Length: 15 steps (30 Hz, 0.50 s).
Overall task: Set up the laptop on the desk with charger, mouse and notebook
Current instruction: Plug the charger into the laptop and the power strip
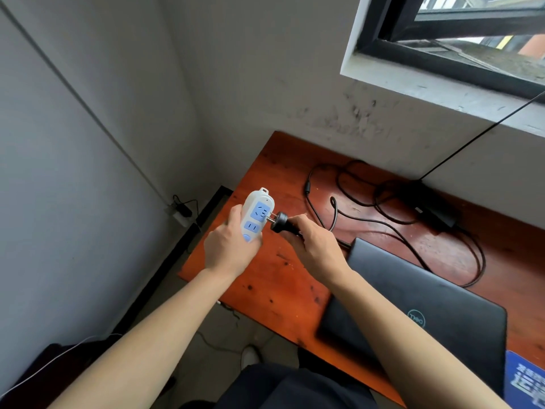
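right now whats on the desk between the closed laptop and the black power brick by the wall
In the head view, only loops of the charger cable lie on the desk between the laptop and the power brick; otherwise bare wood.

White power strip (256,215) with blue sockets — black plug (279,222), black laptop (413,314), reddish-brown desk (280,284).

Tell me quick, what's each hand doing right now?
Left hand: closed around the white power strip.
Right hand: closed on the black charger plug, prongs at the strip's socket.
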Available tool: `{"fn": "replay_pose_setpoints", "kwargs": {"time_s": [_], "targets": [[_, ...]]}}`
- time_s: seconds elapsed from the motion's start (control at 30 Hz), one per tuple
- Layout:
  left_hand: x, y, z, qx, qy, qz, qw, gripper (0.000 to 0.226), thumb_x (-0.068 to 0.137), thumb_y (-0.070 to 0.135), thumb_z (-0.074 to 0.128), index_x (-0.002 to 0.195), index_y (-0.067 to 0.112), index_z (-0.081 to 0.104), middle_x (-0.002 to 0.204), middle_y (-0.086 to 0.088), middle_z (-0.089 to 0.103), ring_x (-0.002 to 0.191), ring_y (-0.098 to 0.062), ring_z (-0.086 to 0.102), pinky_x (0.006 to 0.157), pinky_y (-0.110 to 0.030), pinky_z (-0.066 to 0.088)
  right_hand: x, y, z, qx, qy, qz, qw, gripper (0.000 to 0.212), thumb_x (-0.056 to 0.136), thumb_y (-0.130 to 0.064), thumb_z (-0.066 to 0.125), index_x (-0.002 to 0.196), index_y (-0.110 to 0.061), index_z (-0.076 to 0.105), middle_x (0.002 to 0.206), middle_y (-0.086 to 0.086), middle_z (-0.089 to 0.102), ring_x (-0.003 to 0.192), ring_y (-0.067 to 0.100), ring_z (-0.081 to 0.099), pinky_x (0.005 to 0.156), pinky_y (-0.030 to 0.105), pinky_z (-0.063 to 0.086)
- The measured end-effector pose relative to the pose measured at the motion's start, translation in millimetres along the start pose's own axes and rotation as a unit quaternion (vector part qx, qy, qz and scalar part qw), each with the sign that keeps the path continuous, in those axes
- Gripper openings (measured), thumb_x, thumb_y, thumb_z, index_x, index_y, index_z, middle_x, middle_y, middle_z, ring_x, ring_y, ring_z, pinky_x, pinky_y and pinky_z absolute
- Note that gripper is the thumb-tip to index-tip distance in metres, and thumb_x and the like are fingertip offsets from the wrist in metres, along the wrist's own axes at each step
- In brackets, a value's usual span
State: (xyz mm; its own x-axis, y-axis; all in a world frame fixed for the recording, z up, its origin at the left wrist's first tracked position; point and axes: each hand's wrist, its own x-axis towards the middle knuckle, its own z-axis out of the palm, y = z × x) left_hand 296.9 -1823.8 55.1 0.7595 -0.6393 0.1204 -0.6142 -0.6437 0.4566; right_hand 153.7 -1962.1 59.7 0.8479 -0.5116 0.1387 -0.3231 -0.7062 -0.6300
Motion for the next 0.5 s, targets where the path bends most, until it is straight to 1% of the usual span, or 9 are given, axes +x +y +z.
{"fn": "replay_pose_setpoints", "kwargs": {"time_s": [0.07,0.13,0.23,0.33,0.43,0.5], "targets": [[-1,2,0,-0.001,0.001,0.001,1.000,0.064,0.077,0.044,0.078,0.124,0.015,0.046,0.088,-0.005,0.068,0.061,-0.017,0.059,0.047,-0.018,0.034,0,-3,-1,-0.010,0.012,-0.005,1.000,0.024,0.098,-0.032,0.061,0.112,-0.013,0.059,0.093,0.000,0.067,0.073,0.021,0.060,0.060,0.034,0.045],[-1,4,1,0.002,0.008,0.006,1.000,0.064,0.076,0.042,0.080,0.124,0.014,0.047,0.085,-0.006,0.068,0.058,-0.018,0.057,0.048,-0.019,0.034,0,-6,-3,-0.026,0.025,-0.009,0.999,0.024,0.097,-0.033,0.063,0.110,-0.014,0.060,0.092,-0.001,0.068,0.072,0.022,0.060,0.058,0.033,0.044],[-1,6,1,0.013,0.018,0.015,1.000,0.063,0.075,0.040,0.081,0.122,0.012,0.049,0.082,-0.007,0.068,0.055,-0.014,0.049,0.045,-0.015,0.026,0,-8,-5,-0.052,0.043,-0.012,0.998,0.024,0.096,-0.036,0.063,0.107,-0.015,0.060,0.088,-0.001,0.068,0.068,0.022,0.060,0.053,0.031,0.040],[-2,8,0,0.014,0.018,0.024,0.999,0.065,0.075,0.043,0.081,0.122,0.012,0.048,0.085,-0.006,0.068,0.057,-0.015,0.057,0.044,-0.011,0.023,0,-8,-8,-0.068,0.047,-0.004,0.997,0.024,0.097,-0.037,0.063,0.106,-0.015,0.059,0.086,-0.001,0.069,0.065,0.021,0.060,0.051,0.027,0.032],[-3,9,1,0.027,0.015,0.035,0.999,0.068,0.074,0.044,0.082,0.123,0.011,0.049,0.086,-0.007,0.069,0.059,-0.019,0.065,0.045,-0.010,0.021,0,-7,-11,-0.079,0.048,0.000,0.996,0.025,0.096,-0.038,0.062,0.106,-0.015,0.060,0.086,0.001,0.071,0.066,0.024,0.062,0.053,0.028,0.036],[-3,10,1,0.035,0.016,0.044,0.998,0.070,0.073,0.043,0.084,0.124,0.009,0.050,0.085,-0.009,0.070,0.058,-0.023,0.066,0.046,-0.010,0.020,-1,-8,-13,-0.088,0.054,-0.008,0.995,0.024,0.096,-0.038,0.063,0.105,-0.015,0.061,0.085,0.001,0.071,0.065,0.024,0.064,0.051,0.029,0.041]]}}
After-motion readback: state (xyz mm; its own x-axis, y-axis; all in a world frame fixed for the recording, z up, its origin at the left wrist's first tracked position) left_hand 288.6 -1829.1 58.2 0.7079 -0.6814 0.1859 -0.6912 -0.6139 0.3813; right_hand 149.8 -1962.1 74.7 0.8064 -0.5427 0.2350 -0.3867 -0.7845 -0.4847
